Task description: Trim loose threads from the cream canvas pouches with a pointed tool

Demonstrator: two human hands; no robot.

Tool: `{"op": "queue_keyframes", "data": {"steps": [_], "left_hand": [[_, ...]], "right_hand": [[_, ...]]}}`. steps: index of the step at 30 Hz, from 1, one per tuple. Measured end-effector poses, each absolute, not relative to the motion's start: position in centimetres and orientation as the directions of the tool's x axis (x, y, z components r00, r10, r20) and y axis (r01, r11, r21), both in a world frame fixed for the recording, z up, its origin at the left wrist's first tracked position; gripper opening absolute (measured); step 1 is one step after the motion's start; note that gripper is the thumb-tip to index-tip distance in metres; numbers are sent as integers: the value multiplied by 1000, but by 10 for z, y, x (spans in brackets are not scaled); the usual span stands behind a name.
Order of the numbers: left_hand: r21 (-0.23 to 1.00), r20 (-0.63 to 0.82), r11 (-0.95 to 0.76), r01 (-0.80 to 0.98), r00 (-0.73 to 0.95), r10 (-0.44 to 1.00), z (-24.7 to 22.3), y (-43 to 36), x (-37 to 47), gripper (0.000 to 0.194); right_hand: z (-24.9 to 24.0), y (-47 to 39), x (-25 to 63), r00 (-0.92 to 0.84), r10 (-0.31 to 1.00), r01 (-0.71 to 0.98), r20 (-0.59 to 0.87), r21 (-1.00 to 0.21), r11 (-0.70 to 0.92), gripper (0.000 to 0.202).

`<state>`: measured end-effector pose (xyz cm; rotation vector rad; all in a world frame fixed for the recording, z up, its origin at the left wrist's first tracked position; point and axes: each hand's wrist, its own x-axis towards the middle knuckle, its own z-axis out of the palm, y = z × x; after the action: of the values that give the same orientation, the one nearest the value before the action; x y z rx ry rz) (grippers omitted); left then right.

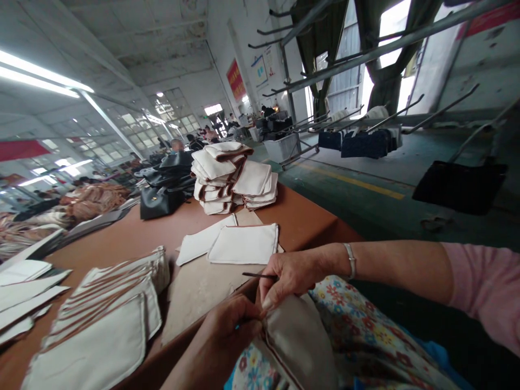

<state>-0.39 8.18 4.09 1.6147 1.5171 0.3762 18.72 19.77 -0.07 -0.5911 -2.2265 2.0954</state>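
Observation:
A light grey-beige fabric piece [298,341] with a brown edge lies over my lap, on floral cloth [377,325]. My left hand [229,330] pinches its upper edge from the left. At the same edge, my right hand [290,276] closes its fingertips on the fabric, close to my left fingertips. A thin dark tool [260,275] sticks out leftward from between my right fingers; its far part is hidden. Just beyond my hands, two white panels [244,244] lie overlapping on a beige board [195,287].
The brown table [122,238] bears a fanned row of cream panels [93,341] at left, a tall cream stack [233,179] and black bags [160,200] behind. White pieces [24,298] lie far left. A metal rack [365,54] with hanging dark bags stands right.

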Motion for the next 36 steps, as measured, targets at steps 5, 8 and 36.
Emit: {"op": "queue_keyframes", "data": {"steps": [5,8,36], "left_hand": [[704,-334,87,705,220,917,38,84,6,13],[707,-281,72,703,186,942,31,85,5,15],[829,-169,-13,559,272,947,16,96,-14,26]], "right_hand": [[-12,194,183,-942,307,157,-134,-986,53,20],[-19,191,183,-936,347,85,-54,-994,74,15],[-16,194,176,-939,338,111,56,-884,454,17]]}}
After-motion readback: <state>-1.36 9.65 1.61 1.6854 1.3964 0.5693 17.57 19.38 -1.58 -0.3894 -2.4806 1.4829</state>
